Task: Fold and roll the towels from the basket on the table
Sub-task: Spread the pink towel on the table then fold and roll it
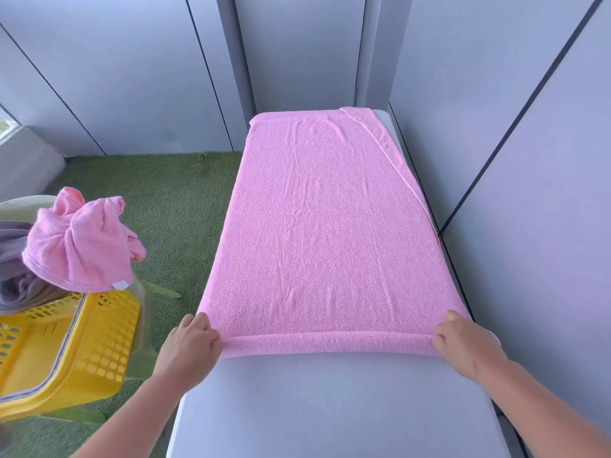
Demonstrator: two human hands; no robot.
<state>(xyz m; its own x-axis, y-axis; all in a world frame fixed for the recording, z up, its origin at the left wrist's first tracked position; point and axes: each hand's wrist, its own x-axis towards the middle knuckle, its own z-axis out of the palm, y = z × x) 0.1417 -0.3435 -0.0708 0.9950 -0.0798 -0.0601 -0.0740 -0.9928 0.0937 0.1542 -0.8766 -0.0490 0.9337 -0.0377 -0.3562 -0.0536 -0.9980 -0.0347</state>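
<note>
A pink towel [330,219] lies spread flat along the grey table [330,408], reaching its far end. Its near edge is turned over into a narrow roll [327,344] across the table. My left hand [190,345] grips the roll's left end. The right end sits in my right hand [463,342]. A yellow basket [76,342] stands to the left, holding a crumpled pink towel [79,246] and a grey one [16,276].
Grey wall panels [529,160] close in the table on the right and at the far end. Green artificial turf [158,209] covers the floor to the left. The basket rests on a pale green chair [145,325] beside the table.
</note>
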